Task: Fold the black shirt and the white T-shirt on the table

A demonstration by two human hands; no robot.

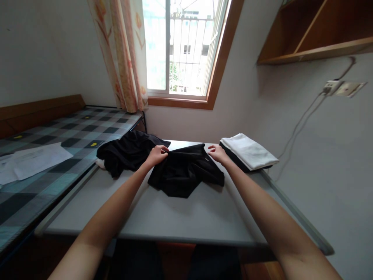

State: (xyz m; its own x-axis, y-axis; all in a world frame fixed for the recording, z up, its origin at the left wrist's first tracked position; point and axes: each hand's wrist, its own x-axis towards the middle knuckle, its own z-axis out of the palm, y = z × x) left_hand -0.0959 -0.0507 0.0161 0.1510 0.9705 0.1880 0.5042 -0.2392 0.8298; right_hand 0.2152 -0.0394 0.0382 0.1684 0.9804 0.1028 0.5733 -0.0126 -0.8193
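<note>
A black garment (177,171) lies partly folded on the light table (186,221), with a small pale mark near its upper right edge. Its exact kind is hard to make out. My left hand (157,155) pinches the garment's upper left corner between thumb and fingers. At the other end, my right hand (218,152) is just beside the upper right corner, its bent fingers a little apart and no cloth visibly between them.
A crumpled heap of dark clothes (131,149) covers the table's back left. Folded white cloth (249,149) on black cloth stacks at the back right. A checked bed (72,132) with paper sheets (35,161) adjoins on the left; a wall with a socket (332,88) bounds the right.
</note>
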